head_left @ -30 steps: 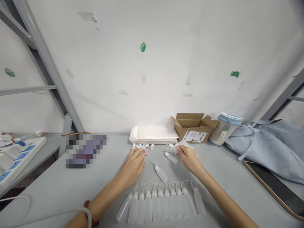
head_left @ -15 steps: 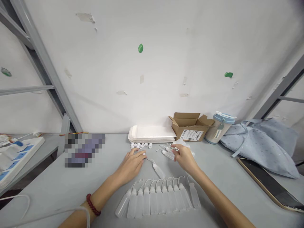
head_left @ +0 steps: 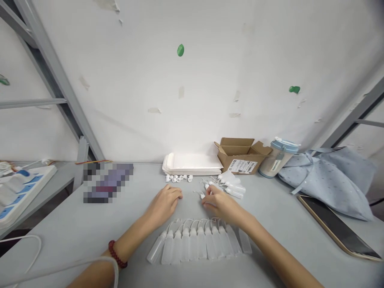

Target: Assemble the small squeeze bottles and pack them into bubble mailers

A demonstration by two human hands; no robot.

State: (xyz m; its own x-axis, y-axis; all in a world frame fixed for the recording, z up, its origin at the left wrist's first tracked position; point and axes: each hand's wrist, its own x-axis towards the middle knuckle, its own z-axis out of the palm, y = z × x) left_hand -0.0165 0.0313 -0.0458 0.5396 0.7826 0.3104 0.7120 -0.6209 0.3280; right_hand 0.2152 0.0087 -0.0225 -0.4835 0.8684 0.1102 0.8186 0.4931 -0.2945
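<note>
Several small translucent squeeze bottles (head_left: pixel 195 244) with tethered caps lie side by side in a row on the grey table (head_left: pixel 75 236), close to me. My left hand (head_left: pixel 164 203) rests on the table just beyond the row, fingers curled loosely, nothing visible in them. My right hand (head_left: pixel 220 204) is closed over a single bottle (head_left: pixel 201 195) lying beyond the row; its white tip pokes out at the fingers. More loose bottles (head_left: pixel 232 185) lie in a small pile further back. A line of little white caps (head_left: pixel 179 178) sits in front of a stack of white trays (head_left: pixel 193 164).
An open cardboard box (head_left: pixel 241 158), a lidded cup (head_left: pixel 279 157) and a blue dotted cloth bag (head_left: pixel 333 180) stand at the back right. A dark tablet (head_left: pixel 336 226) lies at the right. A power strip (head_left: pixel 21 188) sits at the left, with a white cable (head_left: pixel 27 256) in front.
My right hand left the pile of loose bottles and came back and left onto the single bottle lying beyond the row. My left hand stayed almost in place.
</note>
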